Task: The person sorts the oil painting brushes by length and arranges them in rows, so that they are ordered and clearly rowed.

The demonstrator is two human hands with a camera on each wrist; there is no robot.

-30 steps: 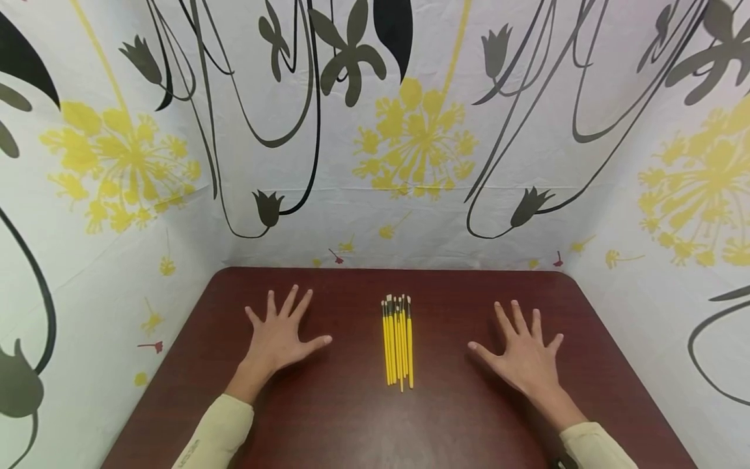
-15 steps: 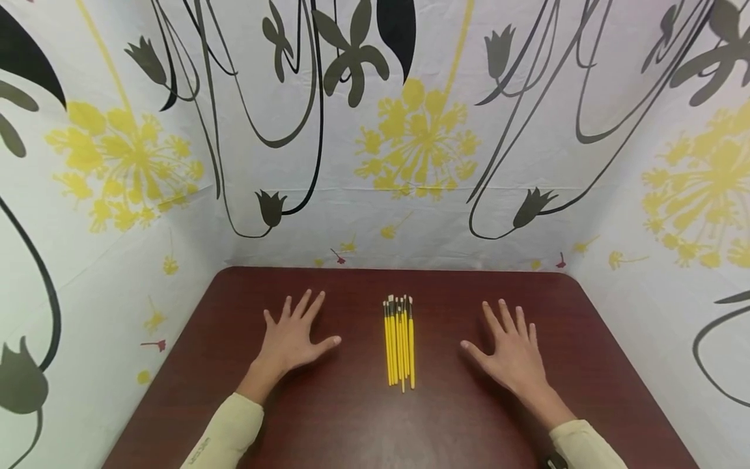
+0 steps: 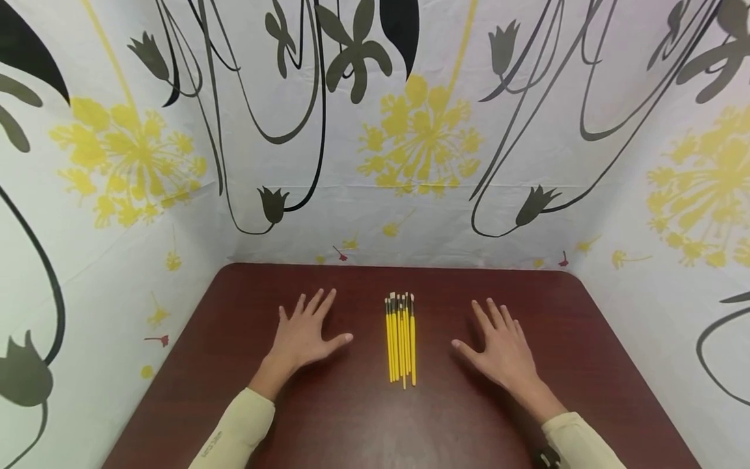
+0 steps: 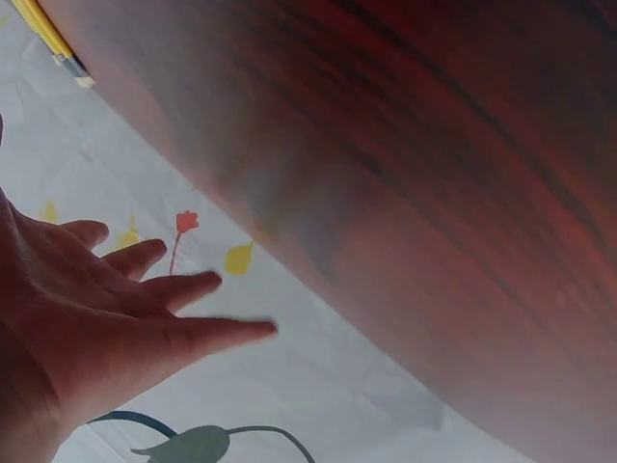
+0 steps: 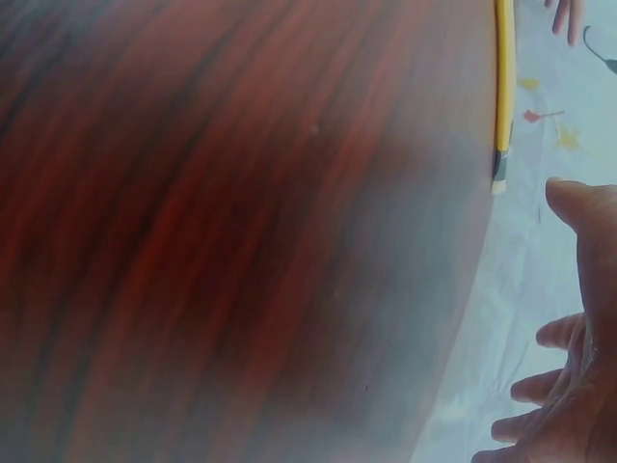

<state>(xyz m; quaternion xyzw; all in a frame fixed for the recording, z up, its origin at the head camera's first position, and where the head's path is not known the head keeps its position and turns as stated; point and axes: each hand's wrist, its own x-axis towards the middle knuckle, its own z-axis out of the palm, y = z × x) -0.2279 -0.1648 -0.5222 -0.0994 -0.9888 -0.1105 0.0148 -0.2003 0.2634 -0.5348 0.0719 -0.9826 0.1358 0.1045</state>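
Note:
Several yellow-handled paintbrushes [image 3: 401, 345] lie side by side on the dark red-brown table [image 3: 404, 430], their pale bristle tips pointing to the far edge. To their left, my left hand [image 3: 301, 335] hovers over the table with fingers spread and nothing held. My right hand [image 3: 502, 348], likewise spread and holding nothing, is on the other side of the brushes. Both thumbs point inward, with a gap to the bundle. The left wrist view has brush tips [image 4: 72, 63] in its top corner; the right wrist view shows one brush [image 5: 503, 87] near the right hand's thumb.
A white cloth [image 3: 375, 228] printed with yellow, grey and black flowers stands around the table's back and sides. The table's far edge [image 3: 375, 267] has rounded corners. A small dark item [image 3: 549, 458] shows at the right sleeve's cuff.
Both hands have moved inward toward the paintbrushes, the left one to the right and the right one to the left. The brushes stay in place on the table.

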